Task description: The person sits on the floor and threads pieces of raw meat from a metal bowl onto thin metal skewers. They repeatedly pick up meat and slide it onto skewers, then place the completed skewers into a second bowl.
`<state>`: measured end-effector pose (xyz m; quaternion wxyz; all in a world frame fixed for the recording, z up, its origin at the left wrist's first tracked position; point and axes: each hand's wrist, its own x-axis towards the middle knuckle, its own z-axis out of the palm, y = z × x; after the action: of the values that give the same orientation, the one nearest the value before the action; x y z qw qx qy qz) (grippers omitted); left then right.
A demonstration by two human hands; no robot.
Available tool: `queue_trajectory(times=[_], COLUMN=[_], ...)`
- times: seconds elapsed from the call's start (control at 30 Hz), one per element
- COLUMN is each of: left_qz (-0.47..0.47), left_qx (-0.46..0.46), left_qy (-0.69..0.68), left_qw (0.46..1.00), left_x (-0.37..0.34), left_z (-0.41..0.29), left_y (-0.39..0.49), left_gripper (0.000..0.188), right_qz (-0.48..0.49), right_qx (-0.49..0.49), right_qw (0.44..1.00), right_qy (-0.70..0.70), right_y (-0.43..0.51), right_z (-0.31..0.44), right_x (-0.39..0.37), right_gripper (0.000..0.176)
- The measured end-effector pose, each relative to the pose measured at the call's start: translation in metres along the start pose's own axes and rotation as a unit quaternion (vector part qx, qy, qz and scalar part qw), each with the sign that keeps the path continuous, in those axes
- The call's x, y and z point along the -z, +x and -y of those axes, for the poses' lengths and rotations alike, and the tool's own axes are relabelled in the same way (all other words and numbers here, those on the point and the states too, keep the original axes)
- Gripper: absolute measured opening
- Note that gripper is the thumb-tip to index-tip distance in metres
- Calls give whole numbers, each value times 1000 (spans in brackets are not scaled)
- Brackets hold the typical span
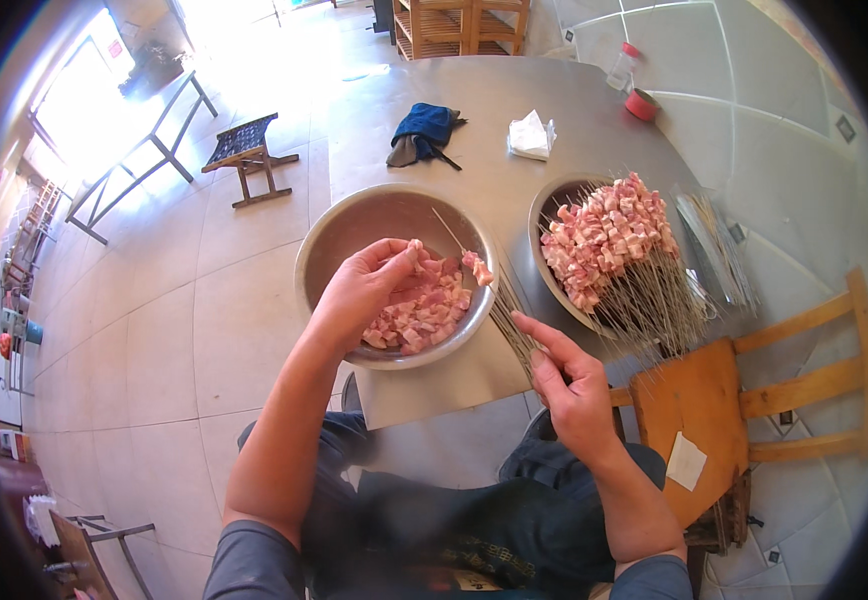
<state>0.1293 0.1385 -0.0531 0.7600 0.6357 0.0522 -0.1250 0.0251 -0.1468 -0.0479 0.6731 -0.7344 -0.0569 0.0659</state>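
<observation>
Over a large metal bowl (306,262), my left hand (366,285) pinches a small piece of raw meat (416,246) between thumb and fingertips. Diced raw meat (426,315) lies in the bowl below it. My right hand (569,382) grips a thin skewer at its lower end. A few meat cubes (477,268) are threaded on that skewer, its bare tip pointing up over the bowl. Just beyond my right fingers, a bundle of bare skewers (507,300) lies beside the bowl, partly hidden by the hand.
A second metal bowl (536,225) holds many loaded meat skewers (614,232), their handles jutting over a wooden chair (689,420). Bagged skewers (715,247) lie right. On the metal table (471,90) are a blue cloth (426,131), tissues (531,136), red tape (641,105) and a bottle (623,67).
</observation>
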Motion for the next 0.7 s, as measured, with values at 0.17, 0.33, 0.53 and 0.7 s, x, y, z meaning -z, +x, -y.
queue_trajectory(times=[0.17, 0.33, 0.53, 0.7], left_qz=[-21, -32, -48, -4], left_qx=[-18, -42, -45, -29], left_qy=[-12, -63, -116, -201], left_qw=[1000, 997, 991, 979], left_x=[4, 9, 9, 15], left_z=[-8, -8, -18, -13], left_y=[-3, -5, -9, -7], left_gripper=[33, 34, 36, 40], right_qz=[-2, 4, 6, 36], right_qx=[4, -2, -12, -12], right_qw=[1000, 1000, 1000, 999], right_qy=[-1, -13, -2, -21], right_y=[0, -1, -3, -3], right_z=[-3, 0, 3, 4], right_x=[1, 0, -1, 0], right_gripper=[47, 46, 47, 46])
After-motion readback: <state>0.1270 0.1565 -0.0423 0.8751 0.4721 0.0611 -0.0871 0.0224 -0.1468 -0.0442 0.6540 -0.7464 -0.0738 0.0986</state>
